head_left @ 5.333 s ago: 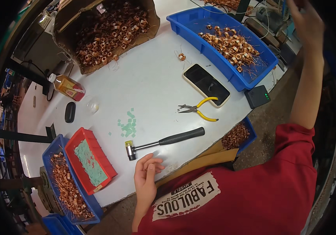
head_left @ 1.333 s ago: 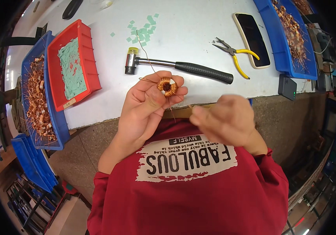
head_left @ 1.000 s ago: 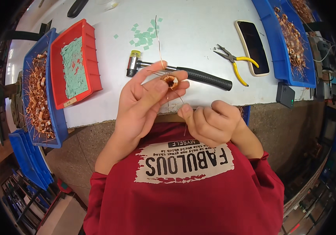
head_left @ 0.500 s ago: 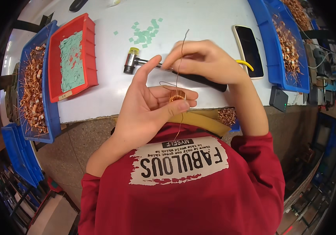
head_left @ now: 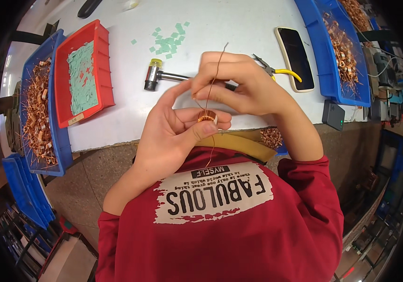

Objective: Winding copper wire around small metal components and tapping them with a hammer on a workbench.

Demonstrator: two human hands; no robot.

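A small ring-shaped coil wound with copper wire sits between the thumb and fingers of my left hand. One long copper wire rises from it past my right hand, and another tail hangs down in front of the red shirt. My right hand is closed just above the coil, its thumb and fingertips pinching a wire end close to my left index finger. The right fingers partly cover that end. Beyond the hands lies a hammer with a black and a yellow face, its handle mostly hidden behind them.
Yellow-handled pliers and a phone lie at right. Green paper squares are scattered farther back. A red tray of green squares stands left, flanked by blue bins of copper coils. A black box stands near the right edge.
My right hand has come down toward the coil, its fingertips now pinched on the wire end. The pliers' jaws, hidden before, now show behind it. The view has shifted slightly.
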